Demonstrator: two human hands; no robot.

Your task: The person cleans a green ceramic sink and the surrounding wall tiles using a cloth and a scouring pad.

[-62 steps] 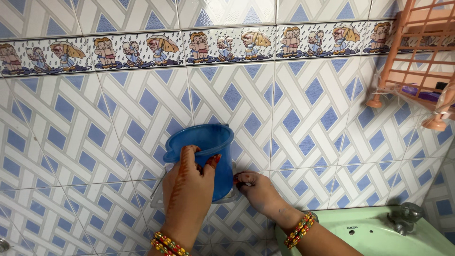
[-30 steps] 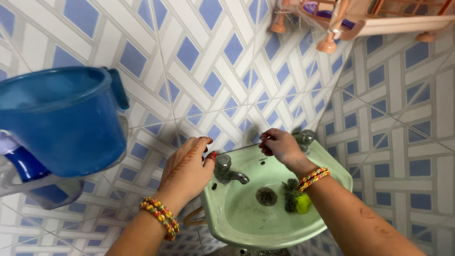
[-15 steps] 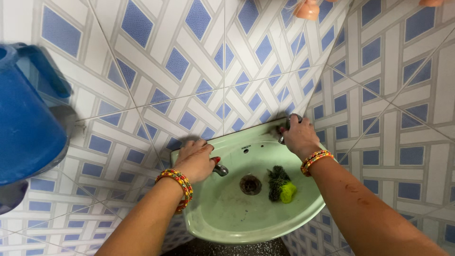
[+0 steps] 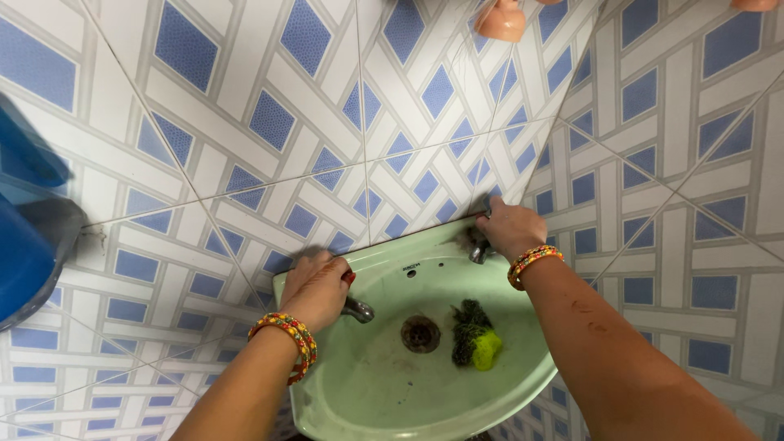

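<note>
Two metal taps sit on the far rim of the pale green ceramic corner basin point(image 4: 384, 400). Left metal tap point(image 4: 357, 309) at the left corner, spout poking out toward the drain; right metal tap point(image 4: 479, 252) at the far right corner, mostly hidden. Left hand point(image 4: 317, 287) is clenched over the left tap's head, fingers wrapped around the top. Right hand point(image 4: 508, 229) grasps the right tap the same way, knuckles up against the wall.

To do it well, I'd judge: keep wrists over each tap, turn with whole-hand grip, not fingertips, since the heads may be wet and slippery. Right knuckles are tight to the blue-and-white patterned tiles point(image 4: 327, 122); scrape risk.

Green-and-dark scrub pad point(image 4: 476, 341) lies in the bowl just right of the round drain point(image 4: 420, 333). Blue plastic mug point(image 4: 24, 245) hangs far left, well apart.
</note>
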